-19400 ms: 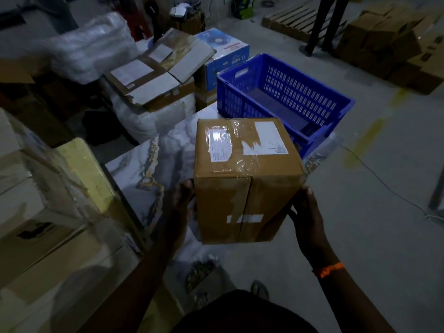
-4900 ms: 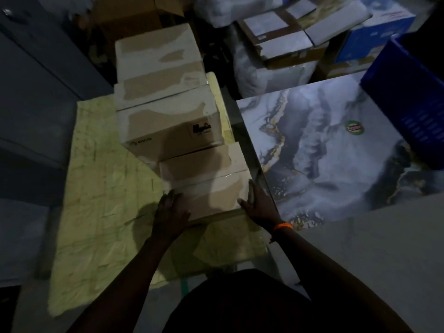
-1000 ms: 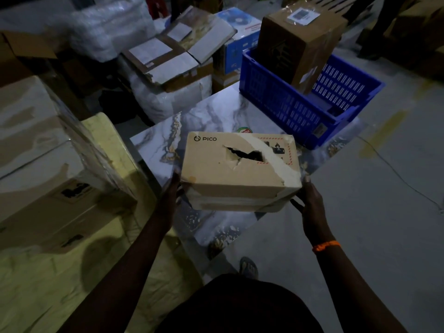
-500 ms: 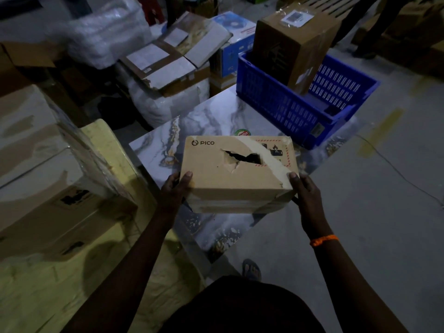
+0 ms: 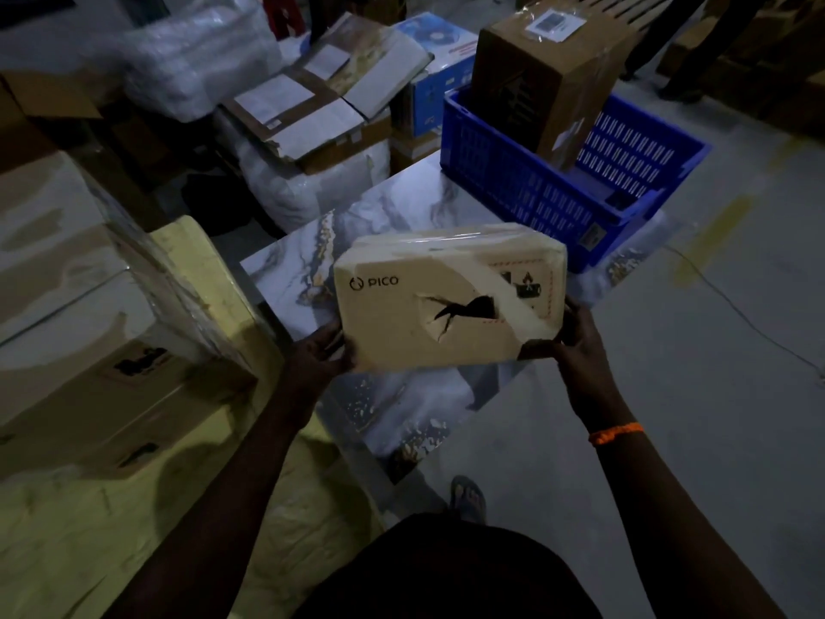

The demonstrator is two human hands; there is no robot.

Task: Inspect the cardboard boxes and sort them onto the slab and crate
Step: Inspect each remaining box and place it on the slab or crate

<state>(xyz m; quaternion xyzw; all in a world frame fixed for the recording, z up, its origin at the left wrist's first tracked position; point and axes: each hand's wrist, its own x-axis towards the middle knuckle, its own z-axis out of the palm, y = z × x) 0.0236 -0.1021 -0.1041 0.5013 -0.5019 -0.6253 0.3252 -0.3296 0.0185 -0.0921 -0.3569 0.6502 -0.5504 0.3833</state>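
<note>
I hold the PICO box (image 5: 446,297) in the air above the marble slab (image 5: 402,207), tilted so its torn face looks up at me (a jagged hole gapes near the middle, beside a strip of pale tape). My left hand (image 5: 319,355) grips its left end, and my right hand (image 5: 580,346) grips the lower right corner. At the slab's far end the blue crate (image 5: 513,180) holds a brown box (image 5: 549,69), standing tilted. Taped boxes (image 5: 89,306) are stacked at my left
</note>
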